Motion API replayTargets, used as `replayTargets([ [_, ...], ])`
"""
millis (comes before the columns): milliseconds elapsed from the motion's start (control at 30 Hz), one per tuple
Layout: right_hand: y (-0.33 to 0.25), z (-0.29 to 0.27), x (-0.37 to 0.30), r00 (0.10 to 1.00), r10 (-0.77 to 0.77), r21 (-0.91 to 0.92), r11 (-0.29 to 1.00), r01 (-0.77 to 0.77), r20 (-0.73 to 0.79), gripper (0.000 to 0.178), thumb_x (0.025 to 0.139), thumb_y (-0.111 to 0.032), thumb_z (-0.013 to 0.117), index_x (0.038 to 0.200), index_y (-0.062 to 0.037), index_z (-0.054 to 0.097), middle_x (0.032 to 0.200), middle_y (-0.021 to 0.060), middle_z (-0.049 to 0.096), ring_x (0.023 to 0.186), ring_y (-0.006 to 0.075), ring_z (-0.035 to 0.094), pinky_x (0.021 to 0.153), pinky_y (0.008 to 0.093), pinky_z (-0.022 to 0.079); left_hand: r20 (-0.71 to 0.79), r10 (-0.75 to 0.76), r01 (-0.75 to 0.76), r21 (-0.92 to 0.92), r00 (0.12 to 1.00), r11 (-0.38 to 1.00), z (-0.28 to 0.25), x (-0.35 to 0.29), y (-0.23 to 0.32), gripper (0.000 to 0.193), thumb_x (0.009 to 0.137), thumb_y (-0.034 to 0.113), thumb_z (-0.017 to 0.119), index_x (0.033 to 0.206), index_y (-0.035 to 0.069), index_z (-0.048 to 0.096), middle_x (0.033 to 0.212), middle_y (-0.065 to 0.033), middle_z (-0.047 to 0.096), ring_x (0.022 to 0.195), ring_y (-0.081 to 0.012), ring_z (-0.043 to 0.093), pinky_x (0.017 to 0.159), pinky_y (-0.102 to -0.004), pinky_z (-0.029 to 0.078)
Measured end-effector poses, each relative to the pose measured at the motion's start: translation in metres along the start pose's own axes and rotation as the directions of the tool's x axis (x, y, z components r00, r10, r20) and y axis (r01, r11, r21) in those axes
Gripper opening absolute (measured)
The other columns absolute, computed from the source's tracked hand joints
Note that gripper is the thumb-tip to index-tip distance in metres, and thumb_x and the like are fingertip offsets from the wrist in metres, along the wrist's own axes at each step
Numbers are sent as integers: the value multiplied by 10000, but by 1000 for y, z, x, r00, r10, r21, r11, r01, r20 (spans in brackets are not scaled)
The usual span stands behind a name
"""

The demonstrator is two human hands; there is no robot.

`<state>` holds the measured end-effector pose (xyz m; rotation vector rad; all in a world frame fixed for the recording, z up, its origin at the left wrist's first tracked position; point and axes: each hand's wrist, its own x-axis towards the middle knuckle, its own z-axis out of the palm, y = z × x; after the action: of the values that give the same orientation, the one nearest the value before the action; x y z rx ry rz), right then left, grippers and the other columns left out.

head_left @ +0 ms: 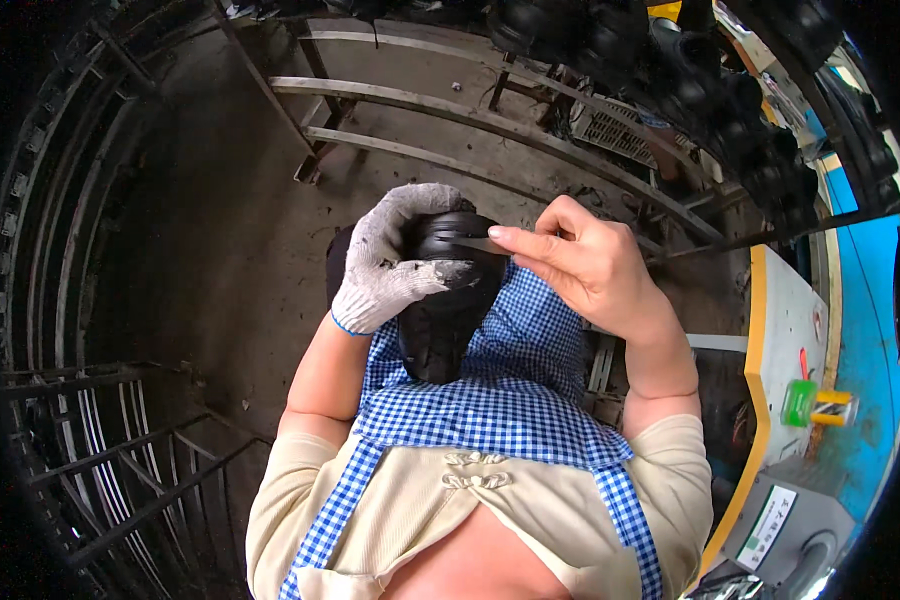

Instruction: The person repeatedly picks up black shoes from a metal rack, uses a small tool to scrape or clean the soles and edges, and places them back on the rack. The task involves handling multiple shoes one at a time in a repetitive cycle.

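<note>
A black shoe or boot (438, 335) is held up in front of my apron, its rounded, ridged end turned away from me. Around that end wraps my left hand (388, 262), in a pale knit glove with dark smudges, thumb on the near side and fingers over the far side. My bare right hand (592, 262) comes in from the right, thumb and forefinger pinched together against the ridged edge. A thin greyish sliver shows at those fingertips; whether it is a separate strip or blade, or part of the shoe, I cannot tell.
Metal rack rails (400, 97) cross the floor ahead, and a dark rack (140, 460) stands at lower left. Black footwear (710, 90) fills a shelf at upper right. On the right are a white yellow-edged panel (785, 320), a green-and-yellow container (815, 405) and a grey machine (795, 525).
</note>
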<state>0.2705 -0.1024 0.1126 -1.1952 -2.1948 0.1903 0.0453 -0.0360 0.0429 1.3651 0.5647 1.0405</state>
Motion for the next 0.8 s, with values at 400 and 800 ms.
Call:
replayTargets([
  [400, 2, 6, -12, 999, -37, -141, 989, 42, 38, 375, 815, -147, 692, 1183, -218, 679, 692, 53, 488, 502, 213, 555, 445, 343, 450, -47, -62, 60, -43, 997, 997, 2, 0, -7, 744, 604, 210, 912, 1218, 9, 543, 1128, -82, 614, 1053, -190, 594, 948, -329, 484],
  [800, -1, -19, -13, 993, 36, -208, 978, -13, 109, 358, 792, -87, 698, 1142, -164, 700, 684, 72, 506, 529, 220, 549, 471, 331, 427, -43, -101, 101, -9, 994, 995, 2, -1, -4, 728, 600, 187, 908, 1209, 15, 548, 1118, -82, 617, 1043, -186, 594, 951, -328, 477],
])
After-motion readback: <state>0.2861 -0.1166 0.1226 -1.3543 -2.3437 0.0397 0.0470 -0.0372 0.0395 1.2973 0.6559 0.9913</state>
